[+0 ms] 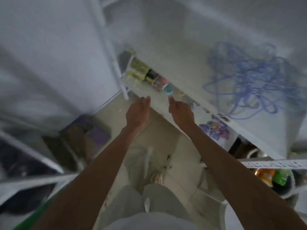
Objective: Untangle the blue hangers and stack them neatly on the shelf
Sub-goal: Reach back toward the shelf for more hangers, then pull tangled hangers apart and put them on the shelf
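A tangled heap of blue wire hangers (pixel 249 80) lies on the white shelf top (pixel 174 52) at the right. Both my arms reach forward over the floor. My left hand (pixel 137 112) hovers near the shelf's front edge, fingers extended and loosely together, holding nothing. My right hand (pixel 181 111) is beside it, a short way left of the hangers, its fingers partly curled, also holding nothing. Neither hand touches the hangers. The picture is blurred by motion.
Under the shelf top, a lower shelf holds jars and small packets (pixel 149 77) and coloured packages (pixel 214 130). A white upright post (pixel 114 63) stands at the shelf's left corner. Boxes (pixel 86 131) sit on the tiled floor at left. Another rack (pixel 274 164) with bottles is at lower right.
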